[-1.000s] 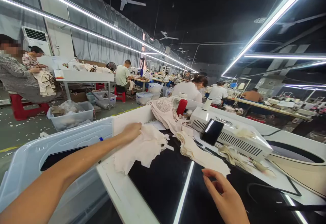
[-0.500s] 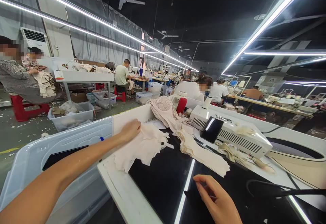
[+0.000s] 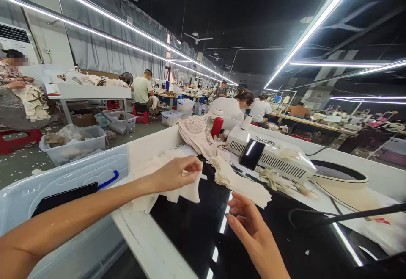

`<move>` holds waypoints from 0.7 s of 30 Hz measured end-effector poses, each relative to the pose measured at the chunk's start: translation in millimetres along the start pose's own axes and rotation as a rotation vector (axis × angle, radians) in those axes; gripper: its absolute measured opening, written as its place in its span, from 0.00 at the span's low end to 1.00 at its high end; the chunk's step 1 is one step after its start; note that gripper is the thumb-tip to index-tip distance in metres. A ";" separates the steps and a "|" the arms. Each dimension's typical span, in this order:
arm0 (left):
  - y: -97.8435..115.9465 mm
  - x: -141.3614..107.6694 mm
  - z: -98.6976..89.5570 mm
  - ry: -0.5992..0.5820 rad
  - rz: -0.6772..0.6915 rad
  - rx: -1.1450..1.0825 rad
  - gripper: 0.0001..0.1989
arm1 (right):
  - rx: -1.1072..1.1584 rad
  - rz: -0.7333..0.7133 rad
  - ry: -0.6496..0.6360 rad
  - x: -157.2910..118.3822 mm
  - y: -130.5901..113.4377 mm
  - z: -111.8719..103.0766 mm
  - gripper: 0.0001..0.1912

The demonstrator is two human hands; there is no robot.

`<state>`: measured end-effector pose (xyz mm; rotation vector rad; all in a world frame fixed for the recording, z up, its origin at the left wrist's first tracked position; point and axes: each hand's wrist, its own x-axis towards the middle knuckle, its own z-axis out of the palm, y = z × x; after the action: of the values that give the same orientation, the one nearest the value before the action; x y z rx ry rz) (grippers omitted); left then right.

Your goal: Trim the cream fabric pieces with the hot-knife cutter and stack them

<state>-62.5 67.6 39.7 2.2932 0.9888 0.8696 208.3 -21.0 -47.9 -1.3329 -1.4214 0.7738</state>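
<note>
Pinching the edge of a cream fabric piece (image 3: 192, 192) between thumb and fingers, the left hand (image 3: 171, 175) reaches over the left side of the worktop; the piece hangs from the tips toward a glossy black panel (image 3: 180, 228). The right hand (image 3: 249, 226) hovers nearer and further right above that panel, fingers loosely curled, thumb a little apart, with nothing visible in its grip. Holding the cloth by its edge probably keeps a thin, limp piece from bunching.

Behind the left wrist spreads a loose pile of pale cloth (image 3: 139, 167), while a neater cream stack (image 3: 241, 183) lies right of it, fanned lengthwise; the two seem kept apart so they do not mix. Further out, a lacy garment (image 3: 193, 133) and a red thread cone (image 3: 217, 126) sit at the far side, and a smartphone (image 3: 252, 154) leans against a white vented box (image 3: 285, 164), perhaps for easy viewing. At the left, a plastic bin lid (image 3: 111, 160) carries a dark flat object (image 3: 65, 198), partly covered by the forearm.

The left arm hides much of the pile, so its layers cannot be counted. The right palm is turned out of sight, its forearm is cut off below, and the black cable (image 3: 349, 217) leaves the view at right.
</note>
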 end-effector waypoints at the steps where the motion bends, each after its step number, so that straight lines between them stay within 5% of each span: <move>1: 11.2 -1.7 7.7 -0.035 0.020 -0.047 0.05 | 0.038 0.004 -0.010 -0.4 -4.4 0.9 0.37; 5: 40.4 -5.0 34.7 -0.237 0.050 -0.458 0.06 | 0.273 0.053 -0.171 -12.4 -20.9 9.3 0.43; 9: 46.2 -1.5 50.8 -0.301 -0.014 -0.604 0.08 | 0.426 0.269 -0.360 -30.3 -33.0 17.4 0.31; 16: 33.6 -3.1 66.2 -0.357 -0.416 -0.654 0.22 | 0.333 0.261 -0.265 -38.3 -42.4 9.8 0.28; 21: 28.8 -4.6 74.4 -0.447 -0.524 -0.685 0.28 | 0.352 0.388 -0.315 -45.6 -39.7 10.9 0.33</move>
<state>1.2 32.7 6.4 1.4520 0.8494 0.3597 180.3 -70.7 -25.1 -1.2569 -1.1962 1.4734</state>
